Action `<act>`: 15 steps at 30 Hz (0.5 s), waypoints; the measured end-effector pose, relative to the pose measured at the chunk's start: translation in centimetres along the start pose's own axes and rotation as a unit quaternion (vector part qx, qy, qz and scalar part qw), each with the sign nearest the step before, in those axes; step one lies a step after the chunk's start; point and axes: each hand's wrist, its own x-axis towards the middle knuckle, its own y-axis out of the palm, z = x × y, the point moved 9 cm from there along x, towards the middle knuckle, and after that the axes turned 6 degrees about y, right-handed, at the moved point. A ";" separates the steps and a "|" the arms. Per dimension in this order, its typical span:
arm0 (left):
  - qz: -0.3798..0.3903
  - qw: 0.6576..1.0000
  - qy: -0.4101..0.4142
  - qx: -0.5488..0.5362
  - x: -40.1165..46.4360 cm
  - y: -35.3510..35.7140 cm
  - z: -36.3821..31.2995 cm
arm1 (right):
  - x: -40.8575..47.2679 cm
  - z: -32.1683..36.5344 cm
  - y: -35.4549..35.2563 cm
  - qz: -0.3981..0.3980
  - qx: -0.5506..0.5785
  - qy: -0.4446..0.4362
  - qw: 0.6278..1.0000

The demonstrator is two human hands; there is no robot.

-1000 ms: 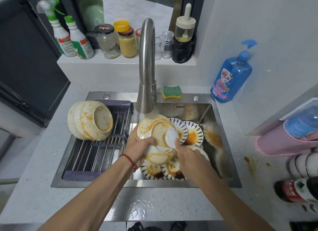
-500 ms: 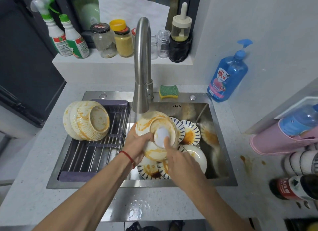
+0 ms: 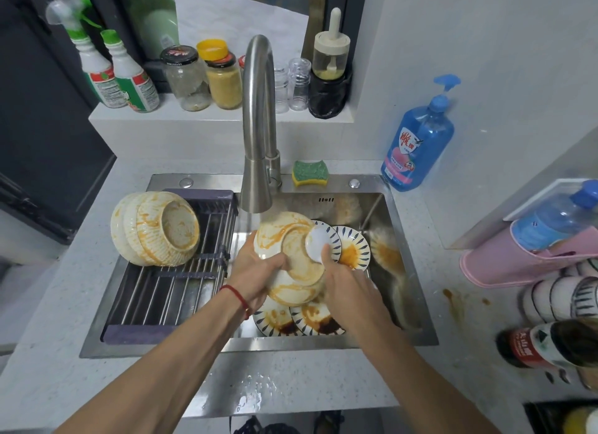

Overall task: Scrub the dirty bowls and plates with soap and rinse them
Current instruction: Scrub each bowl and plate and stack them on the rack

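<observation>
Holding a stack of sauce-smeared bowls (image 3: 293, 265) over the sink (image 3: 411, 265), I have my left hand (image 3: 255, 271) curled round the near rim, thumb lying across the inside of the upper bowl, while my right hand (image 3: 348, 286) grips a small white round scrubbing pad (image 3: 318, 243) against the bowl's far inner wall, one fingertip (image 3: 326, 249) pressed on the pad's lower edge. The stack is tilted towards me just below the spout of the faucet (image 3: 257, 123), and a thin stream of water seems to fall beside its left rim. I judge this to be the scrubbing step on the first bowls, with most of the job ahead: orange streaks cover the bowl I hold, several blue-patterned plates (image 3: 352, 249) lie dirty in the basin beneath and behind it, and another nest of stained bowls (image 3: 155, 228) rests on its side on the drying rack (image 3: 174, 281) at the left. Whether any soap is on the pad I cannot tell; the blue dish-soap bottle (image 3: 417, 142) stands on the counter right of the sink, well apart from my hands. Next I would need to sweep the pad round the whole inner wall, turning the bowl with my left hand, then tip it under the water.
</observation>
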 end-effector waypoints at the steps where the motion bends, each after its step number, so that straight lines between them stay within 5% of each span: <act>1: 0.000 1.000 -0.001 -0.004 0.0 0.0 0.2 | -0.1 1.0 0.1 -0.008 0.000 -0.007 1.000; 15: 0.016 1.000 -0.017 0.006 0.4 -1.1 0.2 | -3.5 1.4 1.4 0.035 0.004 -0.072 0.997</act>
